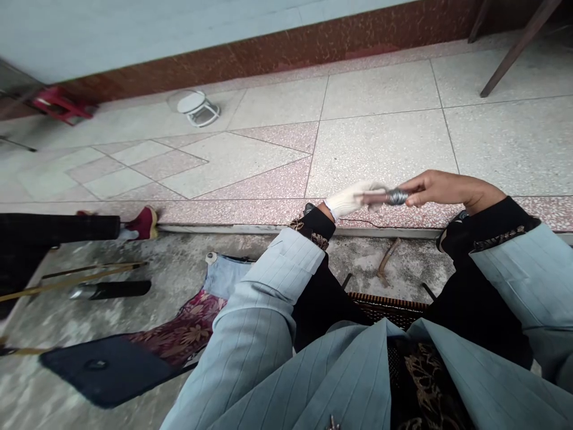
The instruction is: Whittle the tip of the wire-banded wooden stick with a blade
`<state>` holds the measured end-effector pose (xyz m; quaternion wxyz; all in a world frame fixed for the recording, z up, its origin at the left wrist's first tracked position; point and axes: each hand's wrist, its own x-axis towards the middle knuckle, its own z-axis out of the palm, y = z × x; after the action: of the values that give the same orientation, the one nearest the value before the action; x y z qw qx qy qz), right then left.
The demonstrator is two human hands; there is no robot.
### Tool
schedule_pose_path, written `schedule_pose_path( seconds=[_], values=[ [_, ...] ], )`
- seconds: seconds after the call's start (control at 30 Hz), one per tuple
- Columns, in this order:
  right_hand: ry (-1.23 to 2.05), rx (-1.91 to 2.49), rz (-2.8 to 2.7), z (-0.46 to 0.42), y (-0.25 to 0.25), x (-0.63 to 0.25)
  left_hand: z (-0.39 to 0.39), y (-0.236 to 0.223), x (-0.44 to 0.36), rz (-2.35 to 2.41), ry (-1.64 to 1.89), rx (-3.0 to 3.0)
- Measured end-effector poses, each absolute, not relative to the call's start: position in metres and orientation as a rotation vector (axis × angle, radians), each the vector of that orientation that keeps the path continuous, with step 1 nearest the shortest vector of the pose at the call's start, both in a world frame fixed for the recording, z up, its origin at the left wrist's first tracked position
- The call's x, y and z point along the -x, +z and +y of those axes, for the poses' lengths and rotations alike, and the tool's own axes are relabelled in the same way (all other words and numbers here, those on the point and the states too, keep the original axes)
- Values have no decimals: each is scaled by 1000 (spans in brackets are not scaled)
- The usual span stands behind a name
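Observation:
My left hand (351,200) wears a white glove and is smeared by motion; it reaches to the right and meets a small grey metal piece (396,196). My right hand (441,188) is bare and pinches that ridged metal piece at its fingertips, in front of my chest above the floor. Whether the gloved fingers grip the piece too, I cannot make out. Both arms are in light blue striped sleeves over black cuffs.
A patterned terrazzo floor (380,143) lies ahead. At left, another person's leg with a red shoe (144,222), long sticks (76,279), a dark blade (111,289), dark and floral cloth (134,352). A white wire stand (197,107), a red stool (58,104) and a furniture leg (514,51) are farther off.

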<state>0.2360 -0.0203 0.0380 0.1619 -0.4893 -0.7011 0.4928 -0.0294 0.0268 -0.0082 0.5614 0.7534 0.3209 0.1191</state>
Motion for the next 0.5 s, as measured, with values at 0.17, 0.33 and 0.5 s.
schedule_pose_path(
  seconds=[0.17,0.33,0.5],
  values=[
    [1303,1434,-1571,-18,32,-226,23,-13,22,629,267,-1593],
    [869,1873,-1844,-6,16,-221,18,-12,22,690,73,-1825],
    [806,2048,-2325,-10,12,-216,19,-8,25,713,16,-2137]
  ],
)
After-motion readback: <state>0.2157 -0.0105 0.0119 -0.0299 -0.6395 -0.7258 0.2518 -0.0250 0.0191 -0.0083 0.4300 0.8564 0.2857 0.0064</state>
